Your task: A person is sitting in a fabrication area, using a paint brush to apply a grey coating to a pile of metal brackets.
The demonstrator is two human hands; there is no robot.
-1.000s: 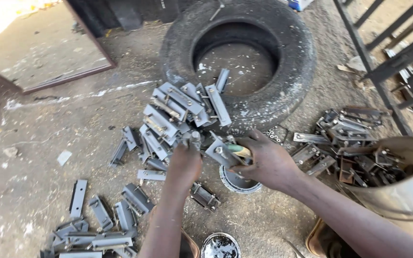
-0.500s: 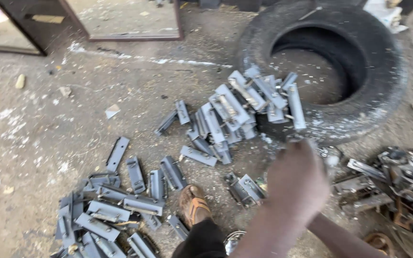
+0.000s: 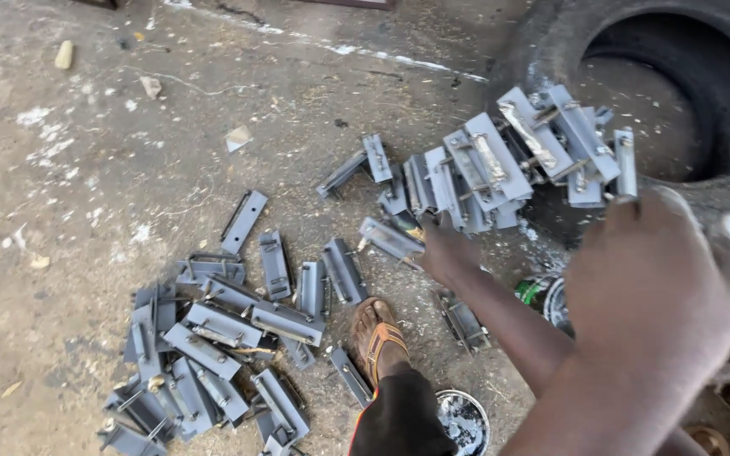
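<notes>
Since half a second ago your view has swung left and down, so the tyre (image 3: 635,51) now sits at the top right and your left hand (image 3: 443,250) has reached out to the grey metal bracket (image 3: 390,238) lying at the edge of the upper heap (image 3: 500,169). Its fingers are curled over the near end of that bracket. Your right hand (image 3: 656,287) is close to the lens and blurred; I cannot tell what its fingers do. Judge the bracket stiff, fairly heavy, sharp-edged, possibly wet with paint: hold it by its long edges. By your sandalled foot (image 3: 378,338), a small tin (image 3: 464,420) holds grey paint.
</notes>
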